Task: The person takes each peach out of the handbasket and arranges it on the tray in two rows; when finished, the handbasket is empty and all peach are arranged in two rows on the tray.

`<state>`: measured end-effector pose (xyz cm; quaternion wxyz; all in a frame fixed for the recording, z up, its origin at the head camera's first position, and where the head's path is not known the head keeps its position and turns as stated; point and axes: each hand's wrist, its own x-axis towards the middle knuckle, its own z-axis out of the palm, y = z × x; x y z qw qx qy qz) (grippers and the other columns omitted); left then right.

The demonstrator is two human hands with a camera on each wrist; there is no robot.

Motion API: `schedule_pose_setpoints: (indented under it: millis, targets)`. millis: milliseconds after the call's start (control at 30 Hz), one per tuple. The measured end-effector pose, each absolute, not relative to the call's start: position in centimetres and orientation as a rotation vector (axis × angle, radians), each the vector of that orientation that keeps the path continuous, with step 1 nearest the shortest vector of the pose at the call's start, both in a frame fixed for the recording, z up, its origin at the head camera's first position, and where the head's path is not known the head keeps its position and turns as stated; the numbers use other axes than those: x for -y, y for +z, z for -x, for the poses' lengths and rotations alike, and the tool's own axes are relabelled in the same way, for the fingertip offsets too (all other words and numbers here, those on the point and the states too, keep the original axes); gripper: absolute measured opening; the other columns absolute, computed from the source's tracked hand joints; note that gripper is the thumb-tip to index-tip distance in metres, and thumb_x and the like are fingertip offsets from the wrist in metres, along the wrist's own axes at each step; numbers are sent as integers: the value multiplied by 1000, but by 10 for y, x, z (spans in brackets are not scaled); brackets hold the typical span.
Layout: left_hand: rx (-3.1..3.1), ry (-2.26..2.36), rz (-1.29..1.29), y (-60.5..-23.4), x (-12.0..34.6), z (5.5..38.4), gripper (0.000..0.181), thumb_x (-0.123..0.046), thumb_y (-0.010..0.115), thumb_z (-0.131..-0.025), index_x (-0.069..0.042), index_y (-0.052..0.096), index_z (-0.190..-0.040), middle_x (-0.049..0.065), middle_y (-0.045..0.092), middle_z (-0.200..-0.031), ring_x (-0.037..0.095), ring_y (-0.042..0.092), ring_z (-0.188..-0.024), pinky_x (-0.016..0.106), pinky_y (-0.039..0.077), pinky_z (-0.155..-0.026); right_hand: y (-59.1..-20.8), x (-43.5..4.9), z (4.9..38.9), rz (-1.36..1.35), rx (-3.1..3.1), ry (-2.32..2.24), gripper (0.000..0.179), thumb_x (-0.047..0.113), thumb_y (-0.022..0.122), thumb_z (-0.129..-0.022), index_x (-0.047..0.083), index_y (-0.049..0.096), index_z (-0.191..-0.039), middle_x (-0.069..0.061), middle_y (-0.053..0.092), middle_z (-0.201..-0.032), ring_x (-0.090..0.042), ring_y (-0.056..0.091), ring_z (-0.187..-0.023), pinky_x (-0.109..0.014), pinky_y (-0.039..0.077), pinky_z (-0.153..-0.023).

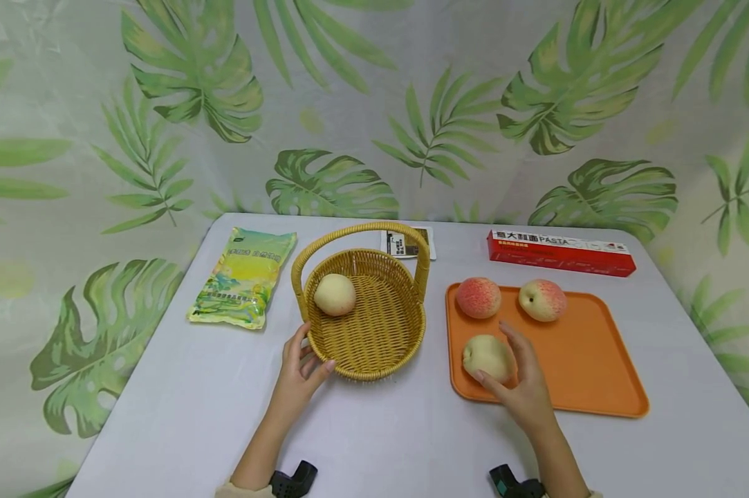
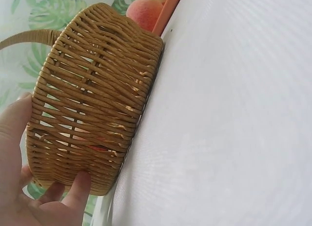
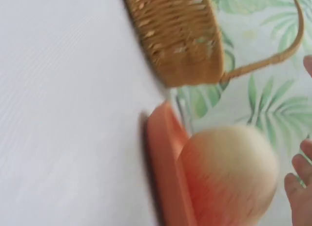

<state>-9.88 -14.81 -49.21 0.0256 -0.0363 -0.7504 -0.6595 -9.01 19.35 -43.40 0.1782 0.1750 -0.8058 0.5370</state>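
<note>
A round wicker basket [image 1: 374, 373] with an arched handle stands at the table's middle, one pale peach [image 1: 335, 294] inside it. My left hand [image 1: 304, 370] holds the basket at its near left side, thumb by the rim and fingers against the weave [image 2: 90, 104]. On the right, my right hand [image 1: 523, 380] reaches over an orange tray [image 1: 592, 353], fingers spread about a pale peach [image 1: 489, 358]. The right wrist view shows a gap between those fingers and the peach [image 3: 229, 177]. Two pinkish peaches, one left [image 1: 478, 297] and one right [image 1: 542, 300], lie behind it on the tray.
A green and yellow bag [image 1: 243, 277] lies left of the basket. Behind the basket is a small packet [image 1: 402, 245], partly hidden by the handle. A red pasta box [image 1: 561, 254] lies behind the tray. A leaf-patterned cloth [image 1: 436, 124] hangs beyond the table.
</note>
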Motion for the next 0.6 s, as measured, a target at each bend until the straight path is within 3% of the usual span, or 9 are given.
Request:
schedule_pose_setpoints:
  millis: [100,233,333,467,600]
  targets:
    - [2324,-2029,110,-492,149,98,79,-21,68,-81,-21,18,-142,11,17,-136,28,34,-116,31,35,-98,-419,-182,90,-631,2180,1526,78,-14,73,-62,-13,32,-129,-28,34,-130,-14,30,-126,-22,24,-104]
    - [2323,-2041,96,-491,149,98,79,-20,68,-81,-22,18,-142,11,17,-136,28,34,-116,32,34,-99,-398,-159,96,-803,2122,1488,72,16,73,-76,-16,33,-127,-33,34,-128,-21,31,-126,-24,24,-105]
    - [2325,-2068,85,-482,147,96,78,-16,67,-82,-19,17,-143,12,16,-136,30,33,-118,34,33,-100,-399,-145,110,-895,2156,1440,76,38,65,-81,-10,32,-131,-25,34,-133,-25,28,-127,-28,22,-106]
    - [2335,-2096,65,-465,144,92,78,-10,65,-83,-11,15,-143,17,14,-137,35,31,-119,38,30,-102,-405,-128,128,-932,2317,1470,80,32,70,-78,11,25,-141,-4,26,-144,-23,22,-130,-41,20,-106]
    - [2338,-2100,69,-460,142,91,79,-11,66,-83,-9,14,-142,19,13,-137,37,30,-119,41,29,-102,-401,-105,146,-980,2448,1456,87,26,72,-76,21,18,-144,2,18,-147,-20,16,-132,-52,20,-103]
